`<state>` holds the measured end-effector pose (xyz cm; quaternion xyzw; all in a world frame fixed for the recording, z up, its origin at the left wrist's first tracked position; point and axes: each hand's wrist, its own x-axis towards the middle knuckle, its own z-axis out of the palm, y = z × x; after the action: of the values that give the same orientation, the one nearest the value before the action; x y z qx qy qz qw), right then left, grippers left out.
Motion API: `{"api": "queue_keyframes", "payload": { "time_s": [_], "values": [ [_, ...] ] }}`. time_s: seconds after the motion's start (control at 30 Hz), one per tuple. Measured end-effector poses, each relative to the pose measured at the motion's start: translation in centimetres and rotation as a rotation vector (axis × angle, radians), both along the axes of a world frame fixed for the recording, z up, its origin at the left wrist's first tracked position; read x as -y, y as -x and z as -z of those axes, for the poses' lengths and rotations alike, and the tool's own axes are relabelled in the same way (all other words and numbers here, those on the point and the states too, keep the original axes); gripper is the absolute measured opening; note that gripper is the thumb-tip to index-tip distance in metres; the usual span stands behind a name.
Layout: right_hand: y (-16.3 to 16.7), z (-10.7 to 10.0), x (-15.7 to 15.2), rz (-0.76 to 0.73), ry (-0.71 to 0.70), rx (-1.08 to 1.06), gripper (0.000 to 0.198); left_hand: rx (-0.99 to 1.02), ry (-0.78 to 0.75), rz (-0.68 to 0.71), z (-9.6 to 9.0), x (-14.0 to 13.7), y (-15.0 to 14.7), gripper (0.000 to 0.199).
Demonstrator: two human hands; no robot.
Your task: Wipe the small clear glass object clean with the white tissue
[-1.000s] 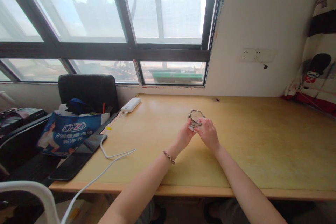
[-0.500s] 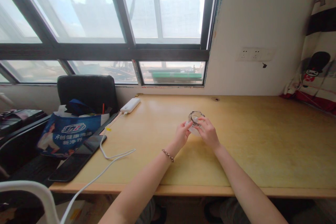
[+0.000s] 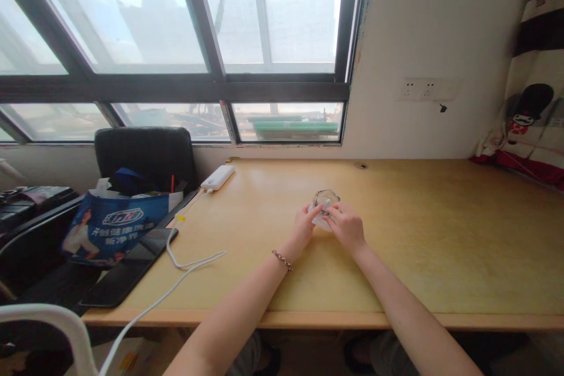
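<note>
Above the wooden table, both hands hold a thin ring with dark and silvery segments, which looks like a bracelet (image 3: 326,191). A piece of white tissue or cloth (image 3: 320,222) is pressed against its near side. My left hand (image 3: 304,228) pinches the tissue and the left edge of the ring, thumb on top. My right hand (image 3: 348,225) is closed on the near right part of the ring, its fingertips close to the left thumb. The fingers partly hide the ring's near side.
The wooden table (image 3: 440,247) spreads out under my hands. A white power bank (image 3: 218,177) with a white cable (image 3: 194,264) is at the back left. A black tablet (image 3: 132,270) overhangs the left edge, near a blue bag (image 3: 118,223) on a black chair (image 3: 145,153).
My right hand has come down slightly and its fingers have closed lower on the ring. More of the ring's far side shows. The view has shifted a little.
</note>
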<state>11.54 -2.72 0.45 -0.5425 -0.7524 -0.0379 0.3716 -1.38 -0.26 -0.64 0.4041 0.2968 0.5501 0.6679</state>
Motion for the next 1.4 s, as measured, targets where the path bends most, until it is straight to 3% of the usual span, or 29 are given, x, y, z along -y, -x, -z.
{"api": "queue_keyframes", "payload": {
  "time_s": [0.13,0.3,0.43,0.57,0.73,0.93,1.1,1.4],
  "values": [
    [0.2,0.7,-0.1,0.047,0.08,0.046,0.018,-0.004,-0.003,0.009,0.5,-0.2,0.0,0.028],
    [0.0,1.0,-0.6,0.074,0.06,0.033,0.019,0.025,0.046,0.052,0.3,-0.1,-0.4,0.032],
    [-1.5,0.7,-1.9,0.193,0.061,0.035,0.022,0.025,0.045,0.132,0.2,0.3,-0.7,0.034],
    [-5.5,0.5,-4.4,0.332,0.099,0.098,0.024,-0.003,0.051,0.185,0.4,0.5,-0.7,0.038],
    [-13.3,1.2,-7.7,0.47,0.155,0.21,0.025,0.024,0.066,0.152,0.8,0.4,-0.6,0.037],
    [-20.8,2.6,-9.8,0.508,0.227,0.271,0.025,0.045,0.062,0.137,1.5,-0.2,-0.6,0.039],
    [-23.2,3.6,-11.0,0.523,0.276,0.259,0.031,0.035,0.078,0.124,1.9,-0.5,-0.6,0.037],
    [-24.6,4.3,-12.4,0.51,0.313,0.286,0.03,0.042,0.066,0.109,2.0,-0.5,-0.5,0.035]
  ]
}}
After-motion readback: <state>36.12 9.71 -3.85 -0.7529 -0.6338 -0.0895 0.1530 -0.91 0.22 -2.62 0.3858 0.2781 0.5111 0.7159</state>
